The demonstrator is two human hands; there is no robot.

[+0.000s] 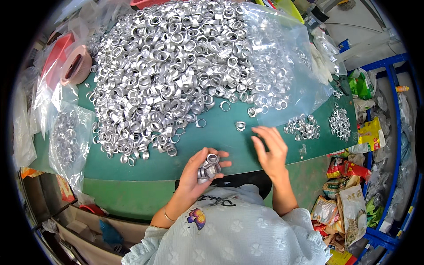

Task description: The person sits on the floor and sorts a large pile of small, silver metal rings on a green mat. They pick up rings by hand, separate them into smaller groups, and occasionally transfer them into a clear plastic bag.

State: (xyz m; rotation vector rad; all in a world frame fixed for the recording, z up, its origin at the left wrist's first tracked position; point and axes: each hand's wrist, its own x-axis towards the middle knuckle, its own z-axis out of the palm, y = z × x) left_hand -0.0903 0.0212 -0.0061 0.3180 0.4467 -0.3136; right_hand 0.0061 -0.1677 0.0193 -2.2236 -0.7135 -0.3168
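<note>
My left hand (193, 176) is cupped near the table's front edge, its fingers curled around several silver metal rings (211, 165). My right hand (274, 152) hovers over the table to the right with its fingers apart, and nothing shows in them. A little to the left of its fingertips, one or two silver rings (240, 126) lie on the green tabletop (229, 145). Farther back spreads a large heap of similar silver rings (163, 66). Another loose ring (225, 106) lies at the heap's front edge.
Two small ring piles, a nearer one (303, 127) and one farther right (339, 123), lie near the right edge. A clear plastic sheet (282, 66) covers the heap's right side. A pink basket (76, 66) and a bag of rings (68, 137) are at left. Blue shelving (388, 132) stands right.
</note>
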